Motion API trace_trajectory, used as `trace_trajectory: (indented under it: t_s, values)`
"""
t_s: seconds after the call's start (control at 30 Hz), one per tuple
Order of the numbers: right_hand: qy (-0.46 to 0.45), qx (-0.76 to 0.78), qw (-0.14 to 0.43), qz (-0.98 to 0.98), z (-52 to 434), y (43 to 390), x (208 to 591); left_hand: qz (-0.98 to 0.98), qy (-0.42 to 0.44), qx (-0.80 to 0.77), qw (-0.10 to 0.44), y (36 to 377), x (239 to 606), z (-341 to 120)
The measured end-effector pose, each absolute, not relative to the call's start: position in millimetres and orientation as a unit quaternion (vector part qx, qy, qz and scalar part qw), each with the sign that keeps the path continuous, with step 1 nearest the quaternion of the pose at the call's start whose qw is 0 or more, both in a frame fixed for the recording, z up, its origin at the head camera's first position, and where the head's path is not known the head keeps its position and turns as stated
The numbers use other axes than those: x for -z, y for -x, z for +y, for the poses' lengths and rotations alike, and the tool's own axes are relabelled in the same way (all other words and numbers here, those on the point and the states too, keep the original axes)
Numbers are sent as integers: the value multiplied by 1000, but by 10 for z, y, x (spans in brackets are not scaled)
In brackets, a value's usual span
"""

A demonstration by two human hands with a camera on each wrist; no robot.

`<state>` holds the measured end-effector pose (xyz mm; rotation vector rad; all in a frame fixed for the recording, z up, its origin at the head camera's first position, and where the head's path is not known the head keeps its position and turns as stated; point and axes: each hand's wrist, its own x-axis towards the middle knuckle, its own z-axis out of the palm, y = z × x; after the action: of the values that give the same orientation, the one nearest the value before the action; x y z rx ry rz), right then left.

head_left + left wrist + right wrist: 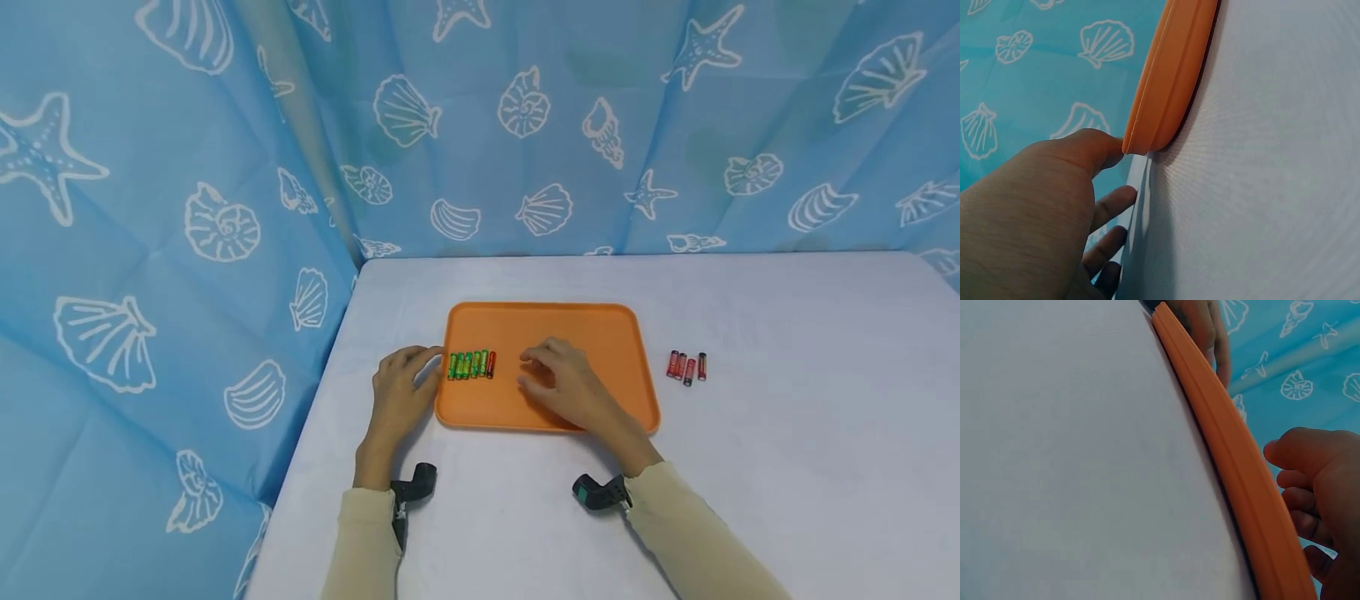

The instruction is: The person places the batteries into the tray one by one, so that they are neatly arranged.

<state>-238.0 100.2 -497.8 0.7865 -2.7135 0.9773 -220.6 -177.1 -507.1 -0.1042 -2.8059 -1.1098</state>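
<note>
We see left hand [400,392] relaxed against tray [592,327] edge, right hand [564,385] loosely spread over it, seemingly empty, batteries [471,365] between.

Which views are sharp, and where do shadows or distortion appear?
Head view: even light, sharp batteries, curtain bent at the edges. Left wrist view: orange tray rim soft, dark shadow beneath it. Right wrist view: right hand close and slightly blurred.
</note>
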Motion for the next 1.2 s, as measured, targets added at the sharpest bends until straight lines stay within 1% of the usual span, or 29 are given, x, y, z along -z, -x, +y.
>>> trace_trajectory:
  t_s: [0.27,0.5,0.67,0.97,1.07,1.2]
  values:
    - [-264,-332,118,-898,1354,2303,4950,-925,39,371,75,2200,5069,-1752]
    - [-219,-331,135,-908,1735,2214,4961,-928,28,367,62,2216,5063,-1742]
    - [-185,-328,160,-912,1960,2170,4978,-930,33,361,61,2237,5067,-1755]
    - [-191,-296,211,-912,2180,2098,5067,-927,23,370,59,2165,5094,-1801]
    - [-179,-294,213,-914,2253,2055,5055,-925,29,373,59,2165,5102,-1787]
    - [-151,-292,191,-925,2354,1999,5039,-926,31,373,57,2175,5098,-1755]
